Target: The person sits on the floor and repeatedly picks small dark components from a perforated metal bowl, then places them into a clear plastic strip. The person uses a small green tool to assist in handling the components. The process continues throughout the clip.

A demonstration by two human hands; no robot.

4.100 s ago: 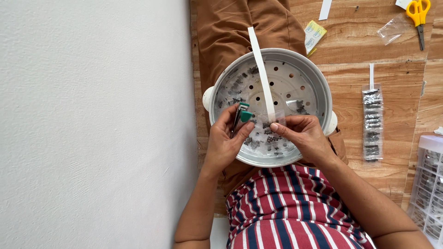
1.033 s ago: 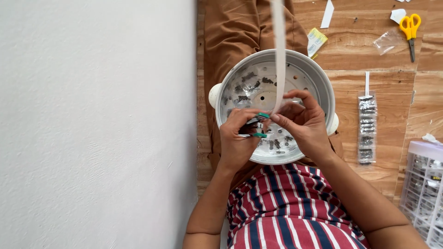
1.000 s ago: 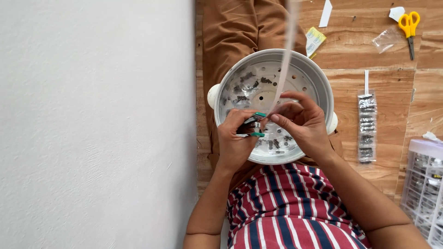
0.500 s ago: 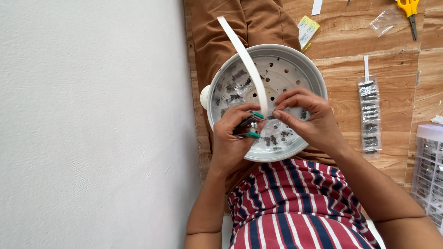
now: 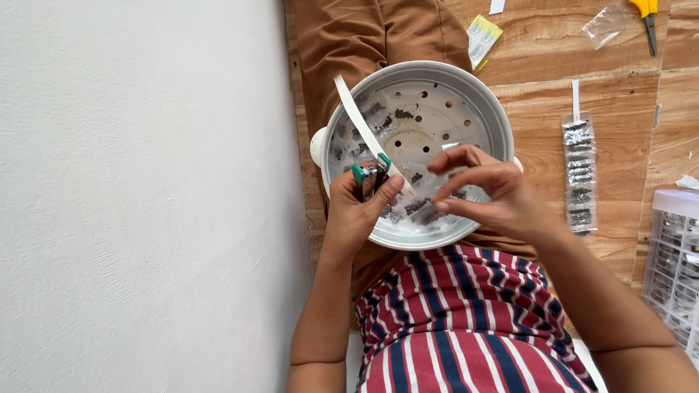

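A white perforated steamer bowl (image 5: 486, 113) rests on my lap, with several small dark pieces lying in it. My left hand (image 5: 358, 211) grips a small green-handled stapler (image 5: 368, 175) over the bowl's near left side. A long white paper strip (image 5: 358, 120) runs from the stapler up and to the left over the rim. My right hand (image 5: 486, 195) hovers just right of the stapler, thumb and forefinger pinched near a clear packet of dark pieces (image 5: 424, 209) at the strip's lower end. Whether the fingers touch the packet is unclear.
A white wall (image 5: 145, 196) fills the left half. On the wooden floor (image 5: 619, 87) to the right lie a filled clear packet strip (image 5: 579, 175), a yellow paper packet (image 5: 482, 36), an empty clear bag (image 5: 606, 20) and yellow scissors (image 5: 646, 14). A clear plastic drawer box (image 5: 673, 255) stands at the right edge.
The paper strip has swung from pointing straight up to leaning up-left. My right hand's fingers have loosened and drawn slightly right of the stapler. The left hand still holds the stapler.
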